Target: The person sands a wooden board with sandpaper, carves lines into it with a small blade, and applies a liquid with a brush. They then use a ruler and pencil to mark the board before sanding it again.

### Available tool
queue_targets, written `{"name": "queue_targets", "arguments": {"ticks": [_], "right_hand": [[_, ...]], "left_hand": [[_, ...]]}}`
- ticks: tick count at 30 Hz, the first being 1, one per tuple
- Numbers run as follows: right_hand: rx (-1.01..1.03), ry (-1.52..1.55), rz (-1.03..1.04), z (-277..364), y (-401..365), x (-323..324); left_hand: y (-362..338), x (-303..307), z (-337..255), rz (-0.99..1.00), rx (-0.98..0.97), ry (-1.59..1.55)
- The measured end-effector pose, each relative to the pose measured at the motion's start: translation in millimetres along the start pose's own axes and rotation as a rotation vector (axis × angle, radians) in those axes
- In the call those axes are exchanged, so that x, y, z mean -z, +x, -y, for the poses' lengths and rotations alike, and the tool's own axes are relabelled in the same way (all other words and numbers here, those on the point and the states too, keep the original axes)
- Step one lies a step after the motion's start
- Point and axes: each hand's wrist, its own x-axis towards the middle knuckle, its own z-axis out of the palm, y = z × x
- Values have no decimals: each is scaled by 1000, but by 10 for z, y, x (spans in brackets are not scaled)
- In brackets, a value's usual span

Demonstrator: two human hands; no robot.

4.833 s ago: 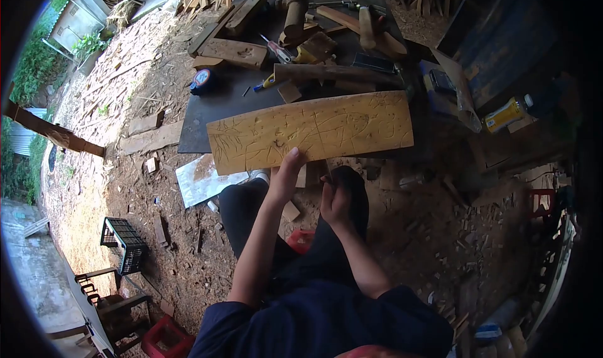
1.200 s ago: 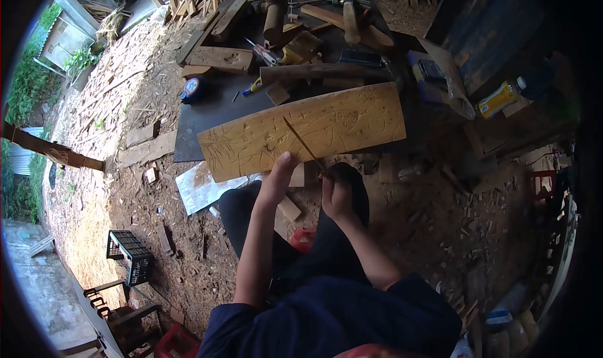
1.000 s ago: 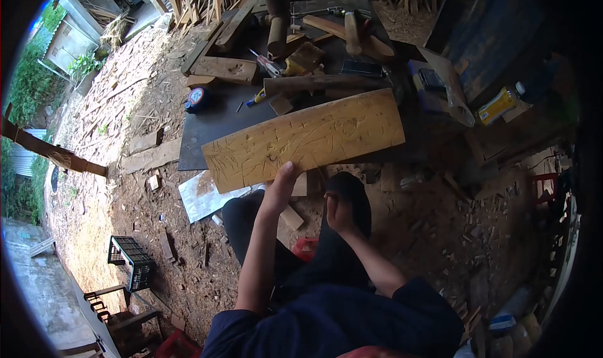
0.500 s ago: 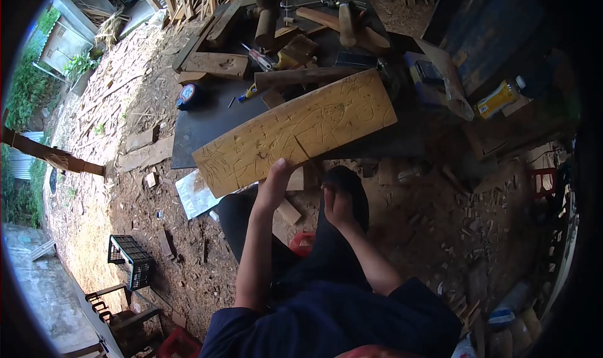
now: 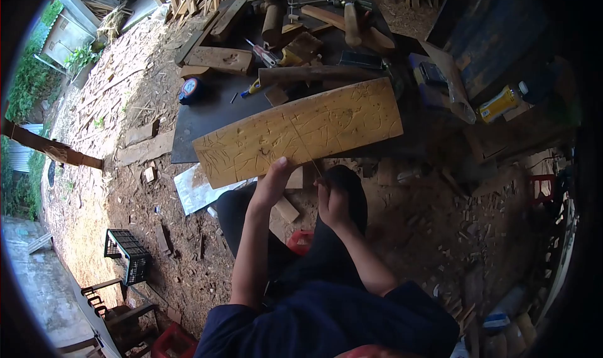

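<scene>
My left hand (image 5: pixel 272 181) is closed on the lower edge of a long yellowish wooden board (image 5: pixel 352 122), its thumb on the face. Carved lines and figures cover that face, and the board tilts slightly up to the right. In my right hand (image 5: pixel 333 204), just below the board, is a thin, dark, rod-like tool (image 5: pixel 306 145). The rod reaches up and left across the board's face; its exact kind is not clear. My right fingers are wrapped round its lower end.
On the dark table (image 5: pixel 204 125) lie a tape measure (image 5: pixel 190 90), a screwdriver (image 5: pixel 261 52), a yellow-and-blue cutter (image 5: pixel 252 88) and several wood pieces. A yellow bottle (image 5: pixel 499 103) stands at right. Left on the ground is a black crate (image 5: pixel 127 256); wood scraps cover the floor.
The board has levelled a little, its right end lower. My right hand has moved slightly, and the rod now reaches further up across the board.
</scene>
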Motion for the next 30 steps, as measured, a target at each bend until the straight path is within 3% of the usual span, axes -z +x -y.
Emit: {"name": "queue_targets", "arguments": {"ticks": [2, 5, 11, 15, 18, 21, 24, 27, 30], "right_hand": [[76, -29, -38, 69, 76, -16], [109, -75, -5, -539, -171, -119], [7, -65, 29, -29, 55, -25], [158, -103, -16, -693, -197, -170], [-42, 2, 23, -194, -102, -73], [57, -13, -44, -170, -38, -112], [200, -90, -82, -634, -163, -184], [7, -19, 29, -139, 5, -60], [36, -110, 15, -124, 68, -59]], "left_hand": [[-6, 6, 23, -37, -1, -12], [-15, -77, -10, -80, -52, -8], [-44, 23, 58, -49, 2, 7], [-6, -2, 23, -52, -43, 3], [-2, -93, -16, -30, -47, 5], [-12, -11, 20, -1, -35, 12], [-10, -122, -27, -46, -74, 5], [-9, 1, 47, -38, -40, 5], [-22, 55, 111, -28, -12, -20]]}}
